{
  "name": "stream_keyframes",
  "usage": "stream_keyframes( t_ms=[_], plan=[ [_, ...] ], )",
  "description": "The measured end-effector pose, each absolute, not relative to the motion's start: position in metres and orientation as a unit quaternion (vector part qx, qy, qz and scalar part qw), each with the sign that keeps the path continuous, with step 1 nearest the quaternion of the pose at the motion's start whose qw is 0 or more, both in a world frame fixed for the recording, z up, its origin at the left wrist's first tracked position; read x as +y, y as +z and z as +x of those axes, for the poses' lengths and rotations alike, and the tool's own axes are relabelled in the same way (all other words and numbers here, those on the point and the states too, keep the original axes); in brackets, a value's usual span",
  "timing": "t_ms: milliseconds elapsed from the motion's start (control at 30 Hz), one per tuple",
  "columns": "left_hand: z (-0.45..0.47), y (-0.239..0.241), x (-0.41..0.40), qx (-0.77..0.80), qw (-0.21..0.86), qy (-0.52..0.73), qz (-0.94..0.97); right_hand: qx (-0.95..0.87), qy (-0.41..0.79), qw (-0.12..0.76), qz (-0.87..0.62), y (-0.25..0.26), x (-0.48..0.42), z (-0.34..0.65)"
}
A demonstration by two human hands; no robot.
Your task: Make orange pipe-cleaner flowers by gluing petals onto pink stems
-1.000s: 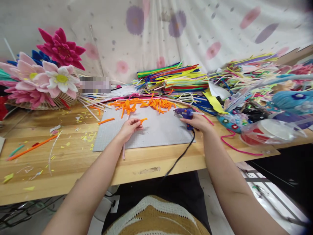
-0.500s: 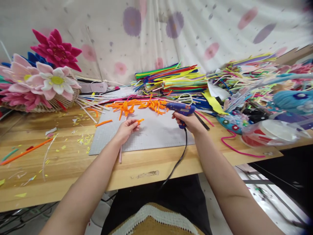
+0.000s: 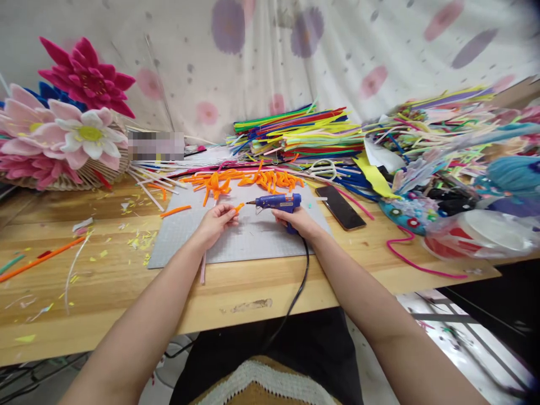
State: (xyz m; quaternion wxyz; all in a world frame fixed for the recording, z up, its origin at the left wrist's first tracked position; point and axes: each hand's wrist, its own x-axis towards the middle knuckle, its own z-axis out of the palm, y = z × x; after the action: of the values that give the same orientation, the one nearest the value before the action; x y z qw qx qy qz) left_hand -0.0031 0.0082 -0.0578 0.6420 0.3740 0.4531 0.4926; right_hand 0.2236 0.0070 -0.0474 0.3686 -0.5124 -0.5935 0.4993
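Between the thumb and fingers of my left hand [image 3: 218,223] is a small orange pipe cleaner piece [image 3: 239,208], pinched over the grey cutting mat [image 3: 253,244]. My right hand [image 3: 300,220] is wrapped round the handle of a blue glue gun [image 3: 276,201]. Its nozzle points left and sits right by the orange piece; whether they touch I cannot tell. A black cord hangs from the handle. Behind my hands, several bent orange pipe cleaner pieces [image 3: 270,180] lie along the mat's far edge.
A phone [image 3: 340,207] lies right of the mat, with scissors [image 3: 323,169] behind. Bundled pipe cleaners [image 3: 312,132] are stacked at the back. Fuzzy flowers [image 3: 88,135] stand left, near yellow scraps [image 3: 141,239]. A plastic-wrapped tub [image 3: 481,233] and a pink pipe cleaner [image 3: 415,261] are on the right.
My right hand has brought the glue gun left and slightly down, its nozzle now by the orange piece. The phone it partly covered is in full view. My left hand keeps its pinch.
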Motion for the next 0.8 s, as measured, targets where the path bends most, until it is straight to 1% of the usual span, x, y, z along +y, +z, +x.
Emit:
stream_keyframes(
  t_ms=[400, 600, 800],
  plan=[
    [-0.0035, -0.0580, 0.0084, 0.457, 0.642, 0.484, 0.380, -0.603, 0.483, 0.347, -0.532, -0.0454, 0.0059, 0.2155],
    [-0.0044, -0.0580, 0.0080, 0.450, 0.647, 0.481, 0.384, -0.603, 0.481, 0.345, -0.536, -0.0473, 0.0078, 0.2147],
    [-0.0058, -0.0615, 0.0091, 0.447, 0.646, 0.477, 0.393, -0.602, 0.446, 0.359, -0.556, -0.0461, 0.0087, 0.2170]
  ],
)
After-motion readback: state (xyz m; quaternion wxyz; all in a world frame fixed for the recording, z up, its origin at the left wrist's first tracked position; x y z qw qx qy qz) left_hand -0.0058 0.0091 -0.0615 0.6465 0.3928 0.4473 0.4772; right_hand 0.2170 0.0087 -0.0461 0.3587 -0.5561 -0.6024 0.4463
